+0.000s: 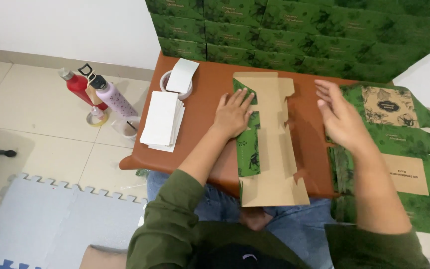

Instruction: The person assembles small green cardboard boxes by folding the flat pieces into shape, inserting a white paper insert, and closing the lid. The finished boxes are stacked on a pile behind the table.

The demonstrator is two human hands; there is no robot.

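A flat, unfolded cardboard box blank (269,144), brown inside with a green patterned flap folded over its left side, lies on a small brown table (205,94). My left hand (232,113) presses flat on the green flap, fingers spread. Over the table's right edge my right hand (339,115) hovers, fingers apart and holding nothing, just beside a stack of green flat box blanks (399,144).
A pile of white paper sheets (161,119) and a tape roll with a white slip (177,82) sit at the table's left. Stacked green boxes (294,35) form a wall behind. Red (78,85) and lilac bottles (115,98) stand on the tiled floor. Grey foam mat (51,219) at lower left.
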